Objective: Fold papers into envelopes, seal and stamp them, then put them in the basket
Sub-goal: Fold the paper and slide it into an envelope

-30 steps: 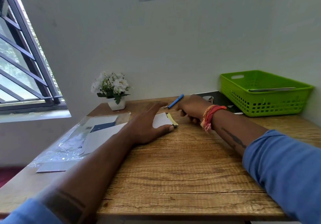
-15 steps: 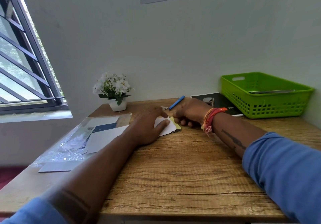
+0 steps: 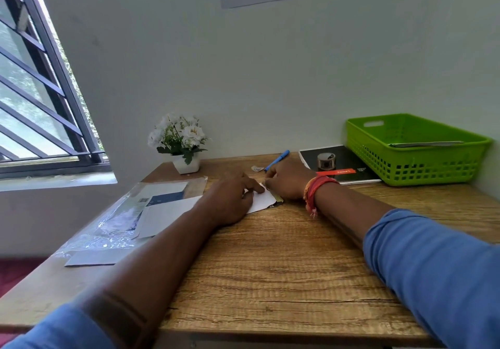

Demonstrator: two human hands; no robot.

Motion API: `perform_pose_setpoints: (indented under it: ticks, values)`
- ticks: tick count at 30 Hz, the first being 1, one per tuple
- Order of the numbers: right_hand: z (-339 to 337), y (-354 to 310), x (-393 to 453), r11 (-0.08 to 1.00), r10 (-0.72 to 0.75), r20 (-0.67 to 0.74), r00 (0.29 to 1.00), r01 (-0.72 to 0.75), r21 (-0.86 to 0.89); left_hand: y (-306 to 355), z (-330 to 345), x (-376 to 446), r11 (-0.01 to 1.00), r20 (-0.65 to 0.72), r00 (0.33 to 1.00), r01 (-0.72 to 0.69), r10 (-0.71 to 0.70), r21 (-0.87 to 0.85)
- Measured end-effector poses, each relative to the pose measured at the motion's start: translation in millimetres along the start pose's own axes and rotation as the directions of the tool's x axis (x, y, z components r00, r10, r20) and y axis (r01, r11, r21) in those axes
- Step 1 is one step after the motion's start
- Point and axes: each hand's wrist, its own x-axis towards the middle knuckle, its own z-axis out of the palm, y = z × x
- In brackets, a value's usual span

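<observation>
A small white envelope [image 3: 262, 199] is lying flat on the wooden table [image 3: 270, 267], toward its far middle, with a yellowish strip showing along its right edge. Both hands are resting on it. The left hand [image 3: 232, 199] is lying palm down over its left part, fingers held together, the index finger pressing onto the paper near its top corner. The right hand [image 3: 286, 181] is sitting curled at the envelope's right end, knuckles up; its fingertips are meeting the top corner beside the left index finger, though whether they are pinching the paper or only pressing it cannot be told. A red and orange thread band [image 3: 315, 189] is circling the right wrist, and both forearms are coming out of blue sleeves.

Just behind the right hand a blue pen [image 3: 277, 160] is lying at a slant, with a small sticker [image 3: 257, 169] beside its tip. To the right a dark booklet [image 3: 349, 159] is carrying a tape roll [image 3: 326, 160]. Next to the booklet, at the far right, a green basket [image 3: 422, 167] is standing with a flat envelope inside. To the left of the hands, loose sheets [image 3: 165, 216] are lying over a clear plastic wrapper [image 3: 113, 224]. A potted plant [image 3: 182, 143] with white flowers is standing against the wall.
</observation>
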Motion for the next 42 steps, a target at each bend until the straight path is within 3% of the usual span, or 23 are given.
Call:
perform_pose_setpoints:
  ticks: [12,18,24,28,38,42]
  values:
    - [-7,17,3,0.943,-0.032,-0.070,0.997,0.053,0.329,-1,2,2,1.000,-0.005,1.000,-0.018,0.018,-0.013]
    - [-12,18,-6,0.881,-0.086,-0.018,0.996,0.085,0.465,-3,3,2,0.999,-0.026,0.999,-0.023,0.022,-0.036]
    - [-5,14,-7,0.944,-0.106,-0.038,0.994,0.112,0.311,-1,2,-1,0.998,-0.073,0.997,-0.009,0.005,-0.059]
    - [-4,14,-4,0.957,-0.093,-0.034,0.995,0.099,0.271,0,2,0,1.000,-0.005,1.000,-0.008,0.008,-0.014]
    - [-15,9,-1,0.998,-0.052,0.167,0.985,0.057,-0.025,0,4,2,1.000,0.035,0.999,0.018,-0.019,0.020]
    - [-23,9,-8,0.997,-0.030,0.258,0.966,0.046,-0.057,1,4,3,1.000,0.032,0.999,0.021,-0.021,0.017]
